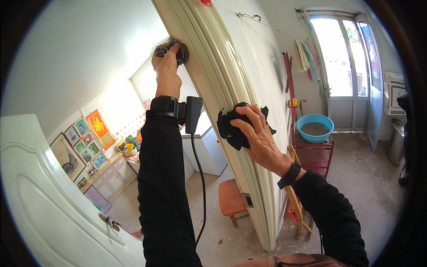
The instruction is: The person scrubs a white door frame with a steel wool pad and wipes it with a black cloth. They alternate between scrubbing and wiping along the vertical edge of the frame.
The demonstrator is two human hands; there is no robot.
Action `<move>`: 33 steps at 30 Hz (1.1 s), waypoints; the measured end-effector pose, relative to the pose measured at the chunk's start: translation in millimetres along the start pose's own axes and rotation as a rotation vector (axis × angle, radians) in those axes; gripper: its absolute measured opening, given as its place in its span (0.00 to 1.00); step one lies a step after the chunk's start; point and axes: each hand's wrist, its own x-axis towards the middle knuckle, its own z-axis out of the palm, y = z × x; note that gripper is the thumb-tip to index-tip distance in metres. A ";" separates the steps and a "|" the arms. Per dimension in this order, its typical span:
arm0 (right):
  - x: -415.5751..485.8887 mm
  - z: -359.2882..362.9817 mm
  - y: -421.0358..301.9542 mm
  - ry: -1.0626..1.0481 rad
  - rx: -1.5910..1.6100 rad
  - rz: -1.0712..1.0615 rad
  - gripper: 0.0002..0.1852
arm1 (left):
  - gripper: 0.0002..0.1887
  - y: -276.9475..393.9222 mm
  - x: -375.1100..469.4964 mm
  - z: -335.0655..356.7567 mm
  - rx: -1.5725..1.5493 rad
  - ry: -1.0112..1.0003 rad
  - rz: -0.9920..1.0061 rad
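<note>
My left hand (167,68) is raised high and grips a steel wool scourer (180,53), which lies against the inner edge of the cream door frame (213,66). Lower down and to the right, my right hand (258,137) presses a crumpled black cloth (235,130) onto the frame's moulding, with the fingers curled over it. A metal strike plate (247,200) is set into the frame below that hand. Both wrists wear black straps, and a device with a cable sits at the left one.
A white door (40,187) with a lever handle (109,222) stands at the left. An orange-brown stool (231,197) is behind the frame. To the right, a blue basin (315,138) of murky water rests on a dark red chair (312,157), with a wooden folding frame (295,203) nearby.
</note>
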 end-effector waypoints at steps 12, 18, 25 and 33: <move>2.2 -1.1 -2.7 -0.019 -0.027 -0.013 0.29 | 0.11 -2.4 -13.4 -4.9 0.062 0.029 -0.064; 2.5 -4.1 -0.7 -0.068 -0.059 -0.023 0.28 | 0.11 8.5 -12.6 5.6 -0.022 0.030 0.070; 8.8 -19.5 -4.3 -0.177 -0.226 -0.106 0.26 | 0.12 -6.7 -22.5 -12.2 0.113 -0.005 -0.115; 15.0 -23.0 -5.7 -0.241 -0.167 -0.121 0.28 | 0.10 -2.3 -24.5 -6.4 0.051 0.084 -0.172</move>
